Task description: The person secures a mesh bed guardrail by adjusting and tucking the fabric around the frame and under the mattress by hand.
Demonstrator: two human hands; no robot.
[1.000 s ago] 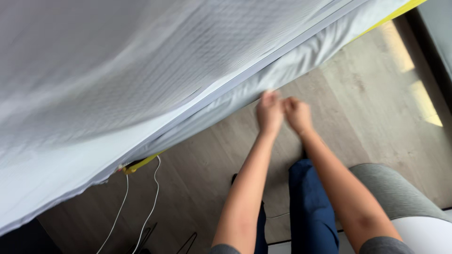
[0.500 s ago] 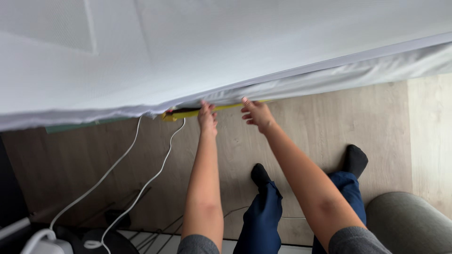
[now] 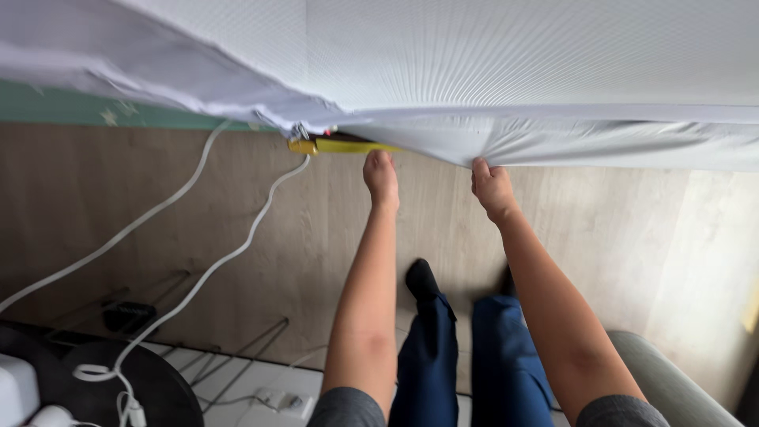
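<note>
Left hand: the left hand (image 3: 381, 175) reaches up at centre frame, fingertips tucked under the hem of the white fitted sheet (image 3: 553, 138); whether the fingers are closed on cloth I cannot tell.
Right hand: the right hand (image 3: 492, 186) sits just right of it, fingers curled and pinched on the sheet's edge, which puckers there.
Sheet: stretched over the mattress (image 3: 490, 55) filling the top of the frame, its lower hem bunched along the side.
Yellow piece: a yellow corner (image 3: 340, 146) pokes out just left of the left hand, uncovered.
Cables: two white cords (image 3: 237, 245) run from that corner down to the lower left across the wooden floor (image 3: 632, 229).
Risk: I reckon the hem could slip from the pinch, or snag the cords at the corner.
</note>
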